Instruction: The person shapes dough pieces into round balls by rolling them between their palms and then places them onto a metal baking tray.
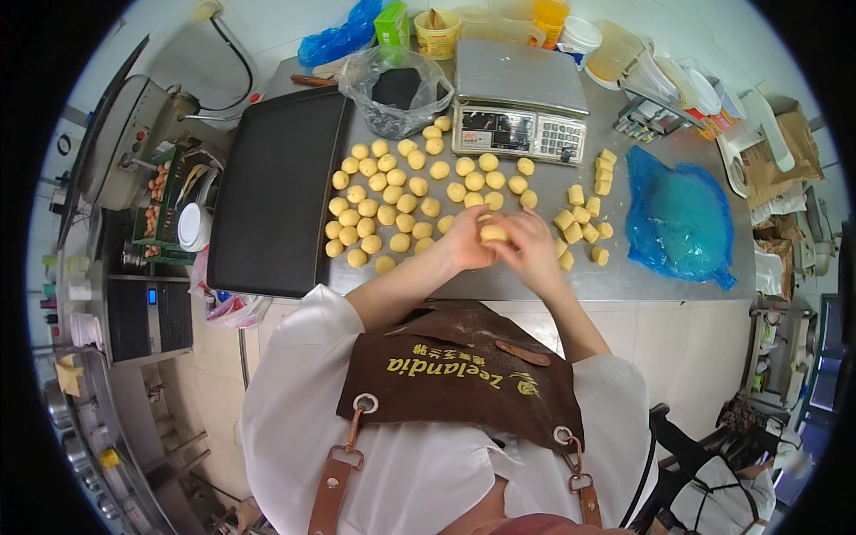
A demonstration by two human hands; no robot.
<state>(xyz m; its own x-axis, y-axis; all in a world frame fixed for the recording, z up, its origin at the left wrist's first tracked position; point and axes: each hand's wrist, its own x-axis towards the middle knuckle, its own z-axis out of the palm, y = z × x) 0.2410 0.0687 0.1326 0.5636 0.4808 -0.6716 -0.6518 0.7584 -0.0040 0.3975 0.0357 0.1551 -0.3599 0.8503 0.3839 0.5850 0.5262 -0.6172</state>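
Observation:
My left hand (473, 242) and my right hand (528, 247) meet above the front part of the steel table (602, 289). A yellow dough piece (493, 233) lies between them, against the fingers of my right hand; how far my left hand also grips it is hard to tell. Many round yellow dough balls (418, 186) are spread on the table, left of and beyond my hands. To the right are several short, cylindrical dough pieces (572, 232), some in a row farther back. A clear plastic bag (396, 100) with a dark filling stands open behind the balls.
A black baking tray (274, 194) lies at the left. Behind my hands stands a digital scale (521, 93). A blue plastic bag with a lump inside (682, 214) rests at the right. Tubs and containers (438, 35) line the wall. Another person (725, 498) is at the lower right.

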